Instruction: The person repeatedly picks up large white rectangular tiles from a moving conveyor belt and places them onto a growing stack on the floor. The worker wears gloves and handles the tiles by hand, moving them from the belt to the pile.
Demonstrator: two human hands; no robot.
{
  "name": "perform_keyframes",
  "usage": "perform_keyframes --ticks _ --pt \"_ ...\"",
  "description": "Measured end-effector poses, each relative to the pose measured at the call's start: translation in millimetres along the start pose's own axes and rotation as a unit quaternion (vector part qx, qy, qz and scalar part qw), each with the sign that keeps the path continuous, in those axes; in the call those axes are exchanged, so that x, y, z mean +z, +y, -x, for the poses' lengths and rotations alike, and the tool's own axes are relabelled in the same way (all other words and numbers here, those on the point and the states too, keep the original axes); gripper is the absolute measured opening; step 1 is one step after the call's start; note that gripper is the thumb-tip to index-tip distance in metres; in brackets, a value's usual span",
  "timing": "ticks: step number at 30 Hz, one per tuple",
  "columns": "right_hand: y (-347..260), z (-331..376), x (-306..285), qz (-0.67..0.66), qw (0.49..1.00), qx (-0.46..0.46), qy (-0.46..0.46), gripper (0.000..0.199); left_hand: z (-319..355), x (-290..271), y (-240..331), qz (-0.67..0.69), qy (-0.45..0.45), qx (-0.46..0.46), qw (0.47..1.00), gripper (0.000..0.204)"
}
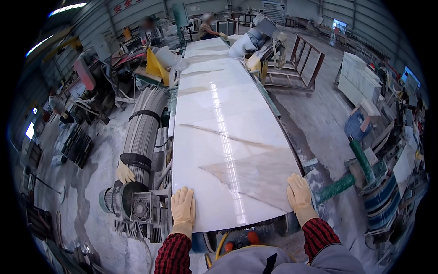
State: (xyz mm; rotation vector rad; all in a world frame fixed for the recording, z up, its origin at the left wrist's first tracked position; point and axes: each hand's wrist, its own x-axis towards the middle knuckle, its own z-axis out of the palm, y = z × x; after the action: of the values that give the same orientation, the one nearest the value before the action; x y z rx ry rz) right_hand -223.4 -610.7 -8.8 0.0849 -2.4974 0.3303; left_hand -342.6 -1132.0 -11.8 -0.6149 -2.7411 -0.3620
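Observation:
A long, polished white stone slab (200, 169) with tan-brown veins stretches away from me on a roller machine. On its near left corner lies my left hand (183, 210), in a cream rubber glove, fingers stretched out flat along the edge. My right hand (300, 196), gloved the same way, rests on the near right edge with its fingers extended forward. Neither hand is gripping anything. A strip of ceiling light reflects down the slab's glossy face.
Left of the slab stand a motor with gearbox (137, 206), a strapped bundle of pale strips (145, 109) and a loose cream glove (124, 172). A green pipe (335, 188) juts out at right, with a rusty metal frame (315, 68) beyond. A person (207, 28) is at the far end.

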Motion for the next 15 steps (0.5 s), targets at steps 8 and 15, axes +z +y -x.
perform_keyframes --ticks 8,15 --pt "3.5 4.2 2.8 -0.002 1.000 0.008 -0.014 0.029 2.6 1.3 0.0 -0.003 0.001 0.001 1.000 0.043" --pt "3.5 9.1 2.2 -0.004 1.000 0.020 -0.020 0.032 3.8 -1.0 2.0 -0.006 -0.001 0.003 1.000 0.044"
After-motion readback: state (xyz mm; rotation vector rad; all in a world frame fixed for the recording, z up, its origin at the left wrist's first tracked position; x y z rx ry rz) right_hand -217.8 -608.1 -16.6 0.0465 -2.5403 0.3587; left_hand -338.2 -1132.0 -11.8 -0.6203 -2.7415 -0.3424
